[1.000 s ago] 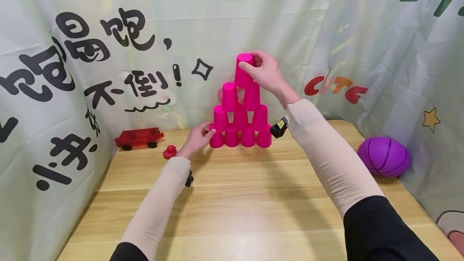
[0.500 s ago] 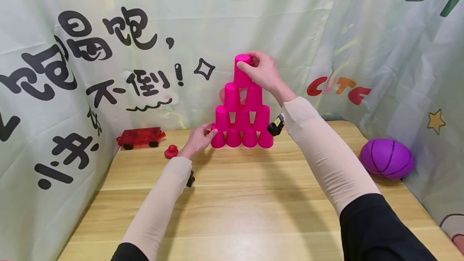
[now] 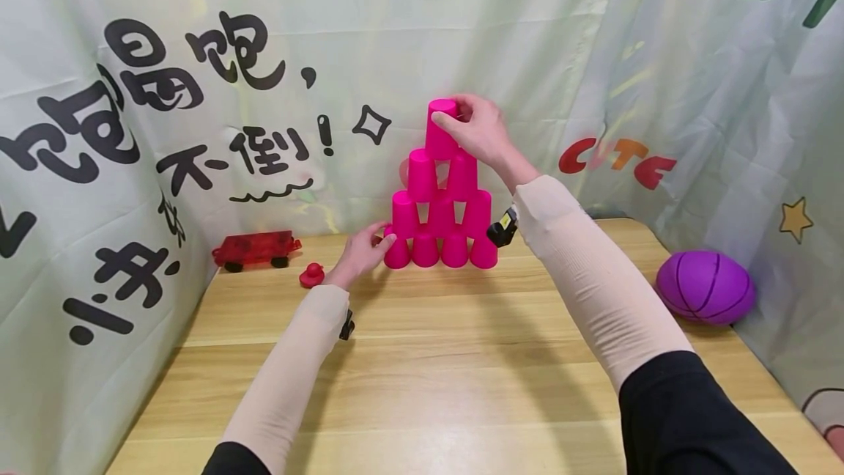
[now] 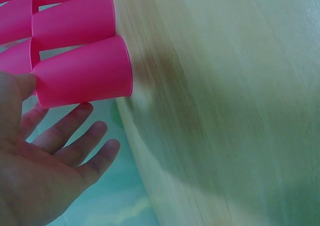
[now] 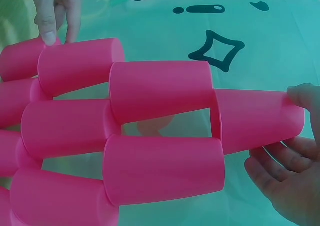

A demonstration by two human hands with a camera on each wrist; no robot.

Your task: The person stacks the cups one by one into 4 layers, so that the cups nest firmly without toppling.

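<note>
Bright pink cups stand upside down in a stacked pyramid near the back of the table. At its peak my right hand pinches the top cup, thumb in front and fingers at the far side. That cup's rim meets the two cups below, among them the left one, in the right wrist view. My left hand is at the pyramid's bottom left corner. Its thumb and spread, relaxed fingers touch the lowest left cup near its closed end.
On the left of the table are a red toy cart and a small red rubber duck. A purple ball lies at the right edge. A printed curtain hangs close behind the pyramid.
The view has shifted slightly. Over the last second the top cup has moved a little left relative to the cups beneath it, my right hand still holding it. The left hand stays put.
</note>
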